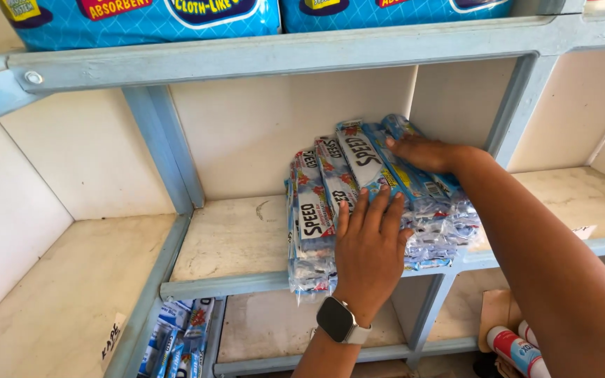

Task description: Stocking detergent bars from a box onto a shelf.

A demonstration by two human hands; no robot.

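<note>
Where the stack of blue-and-white sachet packs [358, 203] leans on the pale shelf [236, 241], both hands press flat against it, fingers spread, neither grip closed. Left hand [370, 246], with a wristwatch [339, 320], covers the front; right hand [425, 152] rests on top. Big blue packages [148, 21] sit above.

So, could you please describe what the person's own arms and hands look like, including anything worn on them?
Both forearms are bare, with no sleeves in view. The left hand has no glove or visible ring; its wrist carries a smartwatch with a dark, rounded-rectangle face on a pale band. The right hand is also bare, with nothing worn on its wrist or forearm.
</note>
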